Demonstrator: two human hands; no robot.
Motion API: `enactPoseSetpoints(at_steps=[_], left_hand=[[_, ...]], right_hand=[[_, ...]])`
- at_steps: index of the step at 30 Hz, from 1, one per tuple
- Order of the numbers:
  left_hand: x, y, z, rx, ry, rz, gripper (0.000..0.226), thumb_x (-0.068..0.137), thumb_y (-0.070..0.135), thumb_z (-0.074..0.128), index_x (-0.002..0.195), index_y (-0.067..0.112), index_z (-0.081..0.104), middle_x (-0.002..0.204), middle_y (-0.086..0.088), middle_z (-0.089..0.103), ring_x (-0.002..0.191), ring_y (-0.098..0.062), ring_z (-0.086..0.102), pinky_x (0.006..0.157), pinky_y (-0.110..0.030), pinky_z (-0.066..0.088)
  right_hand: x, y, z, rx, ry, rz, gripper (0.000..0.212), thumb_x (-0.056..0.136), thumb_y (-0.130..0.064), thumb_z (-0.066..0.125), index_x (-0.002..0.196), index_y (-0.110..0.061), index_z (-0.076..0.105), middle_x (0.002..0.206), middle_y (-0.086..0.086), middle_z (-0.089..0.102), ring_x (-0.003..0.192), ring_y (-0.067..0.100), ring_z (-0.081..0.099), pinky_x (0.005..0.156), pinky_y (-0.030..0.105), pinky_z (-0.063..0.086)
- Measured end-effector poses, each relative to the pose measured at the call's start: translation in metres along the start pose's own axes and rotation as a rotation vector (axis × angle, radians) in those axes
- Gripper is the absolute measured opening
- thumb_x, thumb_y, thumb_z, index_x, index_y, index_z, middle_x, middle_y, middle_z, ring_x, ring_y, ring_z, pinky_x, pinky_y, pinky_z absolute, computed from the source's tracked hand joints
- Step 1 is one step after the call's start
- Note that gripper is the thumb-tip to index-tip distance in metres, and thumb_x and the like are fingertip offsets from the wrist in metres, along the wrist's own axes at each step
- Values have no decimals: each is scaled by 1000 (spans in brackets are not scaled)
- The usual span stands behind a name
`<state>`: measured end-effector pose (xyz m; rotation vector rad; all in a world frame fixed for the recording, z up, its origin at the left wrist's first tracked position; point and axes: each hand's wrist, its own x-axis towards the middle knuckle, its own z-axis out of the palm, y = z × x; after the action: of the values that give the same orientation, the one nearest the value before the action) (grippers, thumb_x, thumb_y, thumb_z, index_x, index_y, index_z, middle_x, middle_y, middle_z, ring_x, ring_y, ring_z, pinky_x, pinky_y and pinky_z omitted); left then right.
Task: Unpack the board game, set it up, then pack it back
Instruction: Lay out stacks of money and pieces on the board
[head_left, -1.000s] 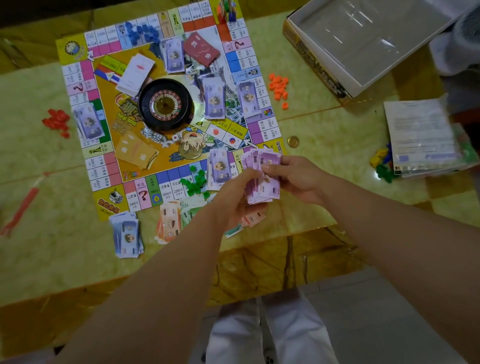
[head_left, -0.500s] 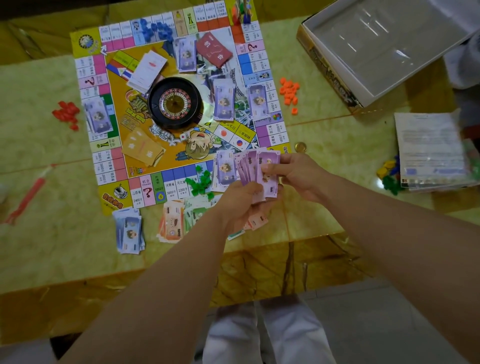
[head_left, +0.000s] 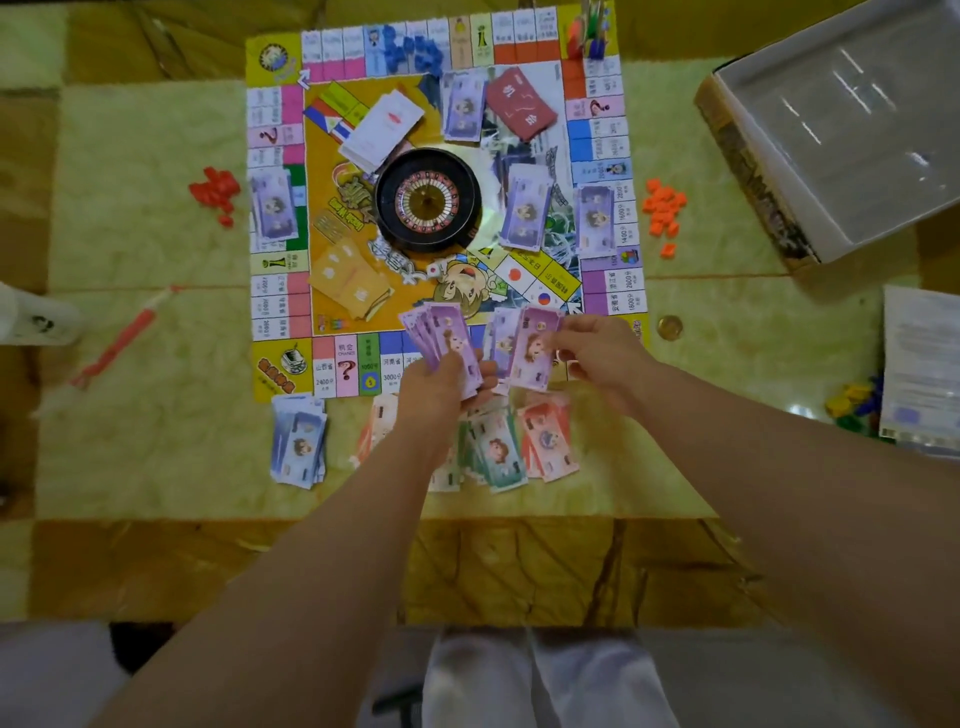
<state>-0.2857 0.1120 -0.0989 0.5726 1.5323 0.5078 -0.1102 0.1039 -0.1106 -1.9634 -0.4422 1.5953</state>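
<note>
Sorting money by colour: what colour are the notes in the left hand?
The left hand holds purple notes; head view.

Home setting: marbled yellow table (head_left: 156, 441), game board (head_left: 275, 306), grey floor (head_left: 727, 691).

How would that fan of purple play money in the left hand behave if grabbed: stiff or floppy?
Probably floppy and light: the purple bills look paper-thin, fanned in the left hand. Likely slippery too; the green bills on the table lie splayed.

Colour key, board game parts.
Board (head_left: 322, 171) yellow, border squares multicoloured; wheel (head_left: 426, 200) black, red-gold ring; notes (head_left: 452, 340) purple; red tokens (head_left: 215, 192); orange tokens (head_left: 662, 208); blue tokens (head_left: 415, 52); bench (head_left: 145, 457) marbled pale green, brown bands.
</note>
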Motion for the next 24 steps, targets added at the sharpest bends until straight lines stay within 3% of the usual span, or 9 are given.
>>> enactPoseSetpoints(at_steps=[4,7,9,11,12,16,19,21,24], left_hand=[[11,-2,-15,10,-42,52,23,101,9,42,113,-3,59,97,-18,71,80,-24,71,70,-29,60],[17,3,-19,19,-74,61,26,99,9,47,118,-5,58,105,-22,70,85,-27,72,78,-36,60],[22,6,-20,17,-86,68,21,98,9,51,115,-1,60,105,-20,70,88,-31,71,80,-39,59],[26,13,-19,1,-79,41,4,97,8,54,96,12,57,94,-6,66,84,-34,69,82,-41,58],[30,16,-19,8,-80,22,9,96,9,56,91,16,52,92,1,62,81,-33,69,83,-40,58],[38,25,-15,72,-167,34,9,95,10,59,97,17,53,101,3,62,73,-25,70,68,-28,60],[45,37,-7,103,-235,70,9,93,7,61,99,13,60,97,0,67,69,-13,71,63,-25,59],[46,45,0,129,-271,62,15,92,7,63,107,7,61,98,-5,69,74,-12,72,68,-32,61],[44,59,20,157,-334,20,12,93,9,62,106,10,63,97,-6,70,85,-22,71,77,-43,60]], right_hand=[[20,2,22,-215,88,-108,5,84,-3,69,88,-5,65,84,11,62,73,19,57,71,30,52],[37,7,36,-388,219,-168,17,82,-4,70,97,-5,64,74,3,56,82,22,57,85,40,52],[43,8,42,-474,273,-204,26,82,-5,70,106,-3,59,76,3,55,83,25,56,81,40,51],[45,9,45,-520,288,-216,37,82,-7,70,114,-1,52,82,4,53,83,23,53,72,32,43],[46,8,47,-512,288,-208,42,82,-7,71,116,-1,49,85,4,52,84,22,52,71,30,40],[45,0,47,-445,354,-255,43,83,-17,73,115,-6,47,103,8,52,85,19,51,70,28,40],[35,-20,43,-190,203,-252,35,92,-37,63,105,-6,57,86,4,52,67,13,51,60,14,43],[32,-29,37,-103,46,-241,38,90,-39,64,97,-2,62,79,6,55,63,15,53,63,25,48],[31,-40,23,-137,48,-252,28,89,-27,69,92,0,65,75,7,61,65,14,55,69,32,50]])
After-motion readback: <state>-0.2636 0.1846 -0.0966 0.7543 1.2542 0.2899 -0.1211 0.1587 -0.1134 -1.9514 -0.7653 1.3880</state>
